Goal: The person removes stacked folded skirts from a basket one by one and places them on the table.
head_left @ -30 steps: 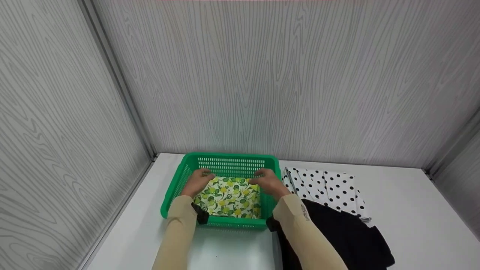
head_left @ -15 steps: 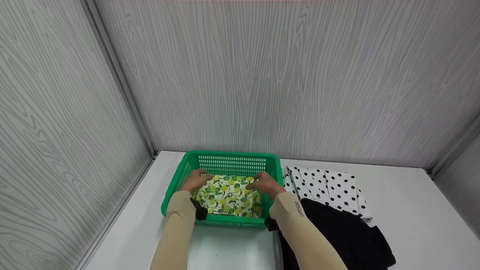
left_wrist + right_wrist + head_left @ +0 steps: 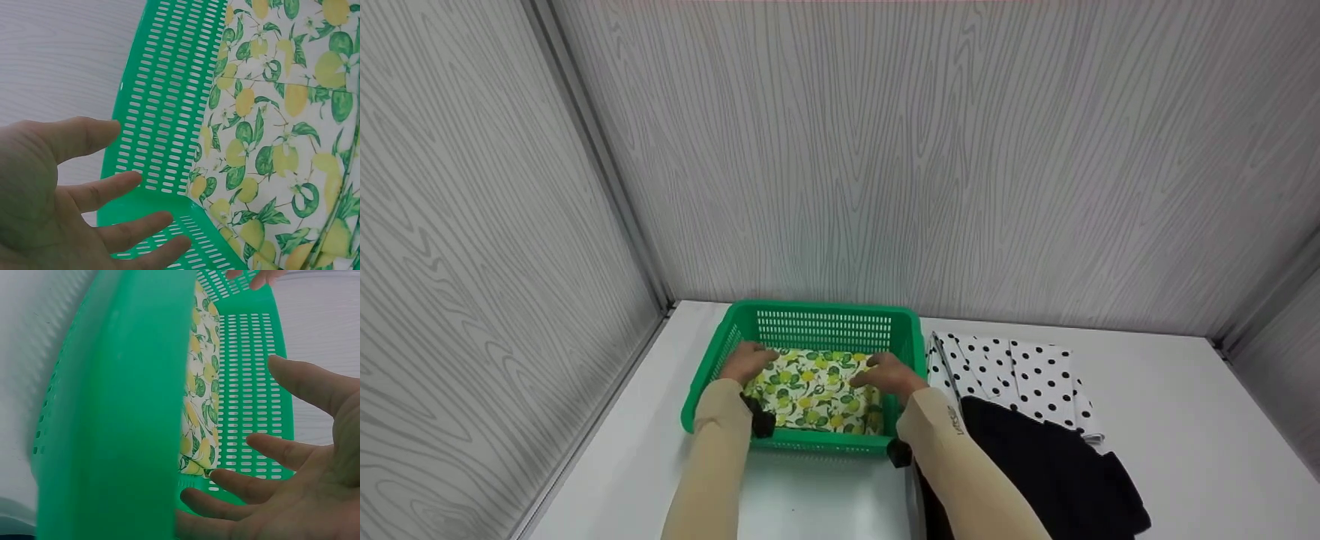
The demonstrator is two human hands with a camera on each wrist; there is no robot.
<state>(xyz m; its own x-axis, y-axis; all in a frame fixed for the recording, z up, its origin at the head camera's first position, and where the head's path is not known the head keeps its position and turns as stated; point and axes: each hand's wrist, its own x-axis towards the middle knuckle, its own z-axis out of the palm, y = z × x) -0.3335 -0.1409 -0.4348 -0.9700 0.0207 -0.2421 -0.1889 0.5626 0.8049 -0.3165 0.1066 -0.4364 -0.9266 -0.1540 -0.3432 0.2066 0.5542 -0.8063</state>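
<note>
A folded lemon-print cloth (image 3: 814,386) lies in a green plastic basket (image 3: 825,309) with slotted walls. My left hand (image 3: 748,361) hovers over the basket's left side; in the left wrist view its fingers (image 3: 129,230) are spread and hold nothing, apart from the cloth (image 3: 270,140). On the other side my right hand (image 3: 891,373) is inside the basket's right part. The right wrist view has its fingers (image 3: 242,486) loosely extended near the cloth's corner (image 3: 199,461), with nothing gripped. Whether a fingertip touches the cloth there I cannot tell.
To the right of the basket lies a folded white cloth with black dots (image 3: 1042,379). A black folded garment (image 3: 1050,472) lies in front of it, partly under the right sleeve. Grey wood-grain panels (image 3: 840,150) stand behind and beside the white table (image 3: 1170,420).
My left hand has shifted slightly left, away from the cloth. The right hand has dropped a little lower. The cloth stays in the basket in the same place.
</note>
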